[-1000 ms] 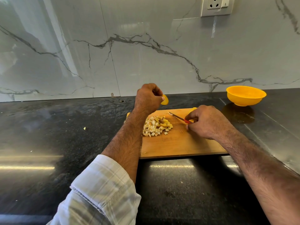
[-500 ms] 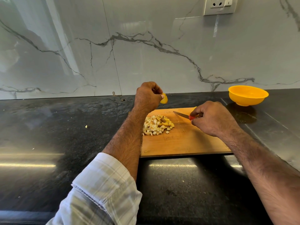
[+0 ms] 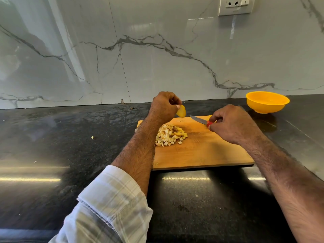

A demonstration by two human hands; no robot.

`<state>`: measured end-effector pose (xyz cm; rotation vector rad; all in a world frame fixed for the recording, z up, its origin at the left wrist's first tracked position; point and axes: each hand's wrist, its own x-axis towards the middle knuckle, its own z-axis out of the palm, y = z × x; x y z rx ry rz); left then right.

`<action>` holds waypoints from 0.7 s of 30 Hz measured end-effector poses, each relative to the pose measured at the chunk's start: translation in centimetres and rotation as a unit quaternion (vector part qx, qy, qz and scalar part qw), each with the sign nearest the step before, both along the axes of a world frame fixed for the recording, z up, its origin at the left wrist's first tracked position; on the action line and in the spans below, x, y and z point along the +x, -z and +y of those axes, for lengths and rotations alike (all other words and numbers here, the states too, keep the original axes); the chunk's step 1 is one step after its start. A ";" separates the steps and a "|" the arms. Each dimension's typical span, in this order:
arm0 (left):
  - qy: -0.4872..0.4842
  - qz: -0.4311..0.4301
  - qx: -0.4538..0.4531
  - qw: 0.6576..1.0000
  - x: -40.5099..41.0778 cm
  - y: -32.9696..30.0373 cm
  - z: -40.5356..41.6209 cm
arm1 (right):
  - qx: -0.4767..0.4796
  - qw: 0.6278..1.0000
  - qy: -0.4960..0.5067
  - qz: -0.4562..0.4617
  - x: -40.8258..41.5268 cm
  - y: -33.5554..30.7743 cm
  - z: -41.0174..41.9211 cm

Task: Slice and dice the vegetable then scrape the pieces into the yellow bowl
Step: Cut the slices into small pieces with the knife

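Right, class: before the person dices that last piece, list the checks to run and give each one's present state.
1. Piece pinched in left hand: ok.
2. Knife gripped by right hand: ok.
3. Piece down on board: not ok, held above it.
4. Diced pile away from blade: ok.
5. Bowl within reach on counter: ok.
6. Blade sharpness: cannot tell.

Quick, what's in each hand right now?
Left hand: pinching a yellow vegetable piece above the cutting board.
Right hand: gripping the red-handled knife.
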<state>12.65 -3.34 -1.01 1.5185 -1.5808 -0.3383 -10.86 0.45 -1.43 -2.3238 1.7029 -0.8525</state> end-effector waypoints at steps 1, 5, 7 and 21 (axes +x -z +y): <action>0.023 -0.002 0.019 1.000 -0.5 0.1 0.1 | -0.001 1.000 0.018 0.006 0.0 0.1 -0.1; 0.076 -0.081 0.086 0.990 -2.9 1.1 0.6 | 0.063 0.995 0.044 0.059 0.4 0.4 -0.2; 0.057 -0.143 0.102 0.983 -3.6 1.6 0.7 | 0.107 0.990 0.042 0.084 0.7 0.2 -0.2; 0.089 -0.212 0.188 0.955 -3.4 0.2 1.5 | 0.119 0.982 -0.022 0.144 1.8 -0.5 1.1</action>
